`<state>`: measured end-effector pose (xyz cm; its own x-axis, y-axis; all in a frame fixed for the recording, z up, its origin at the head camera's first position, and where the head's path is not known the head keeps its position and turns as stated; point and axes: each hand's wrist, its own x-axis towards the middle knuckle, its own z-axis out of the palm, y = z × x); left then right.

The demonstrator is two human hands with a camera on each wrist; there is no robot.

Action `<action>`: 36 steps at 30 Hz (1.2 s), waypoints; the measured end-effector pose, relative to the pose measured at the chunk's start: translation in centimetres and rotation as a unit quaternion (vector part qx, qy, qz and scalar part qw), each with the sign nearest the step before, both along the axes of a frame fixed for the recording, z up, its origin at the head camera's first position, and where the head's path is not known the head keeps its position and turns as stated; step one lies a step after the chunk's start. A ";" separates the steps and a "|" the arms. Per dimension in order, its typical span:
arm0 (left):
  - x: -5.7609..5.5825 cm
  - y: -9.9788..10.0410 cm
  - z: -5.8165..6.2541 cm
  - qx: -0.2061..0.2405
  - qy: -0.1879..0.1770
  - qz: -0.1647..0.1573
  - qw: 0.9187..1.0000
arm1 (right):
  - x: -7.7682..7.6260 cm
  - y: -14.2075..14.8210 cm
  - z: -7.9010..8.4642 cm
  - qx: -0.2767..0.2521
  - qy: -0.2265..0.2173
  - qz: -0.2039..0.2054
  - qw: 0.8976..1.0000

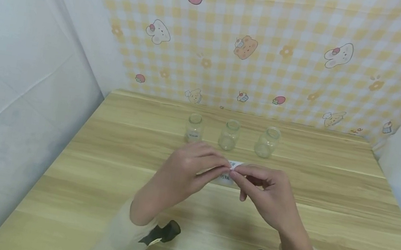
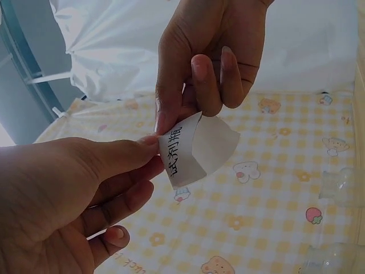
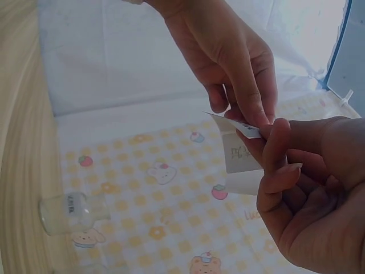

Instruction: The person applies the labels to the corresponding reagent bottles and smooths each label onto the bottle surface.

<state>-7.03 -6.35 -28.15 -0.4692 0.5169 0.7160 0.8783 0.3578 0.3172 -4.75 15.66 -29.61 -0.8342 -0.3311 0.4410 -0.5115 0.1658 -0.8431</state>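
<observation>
Light wood-grain tabletop (image 1: 70, 192) takes up most of the scene, two black wrist cameras (image 1: 171, 230) at the near side, strapped over beige sleeves (image 1: 116, 233). Just past those are two hands, left hand (image 1: 190, 169) and right hand (image 1: 272, 194), both pinching one white paper label (image 2: 182, 160) between thumb and fingers, held up over the middle of the table. It's got black Chinese characters on it and part of it is curled. Farther back, three clear glass jars in a row: left jar (image 1: 194, 126) has a small printed label (image 1: 193, 135), then middle jar (image 1: 229, 138) and right jar (image 1: 267, 143). Far side's one yellow-and-white checked cloth (image 1: 288, 30) with cartoon prints, plus white sheeting (image 1: 10, 70) at left and right.
</observation>
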 end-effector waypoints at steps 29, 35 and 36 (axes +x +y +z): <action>0.2 -0.3 0.1 0.062 -0.063 0.112 0.990 | 0.3 -0.4 0.2 0.008 -0.063 -0.056 0.996; 0.2 -0.7 0.1 0.075 -0.081 0.139 0.984 | 0.3 -0.5 0.2 0.005 -0.071 -0.054 0.996; 0.2 -0.7 0.1 0.077 -0.082 0.144 0.983 | 0.3 -0.5 0.2 0.005 -0.074 -0.053 0.996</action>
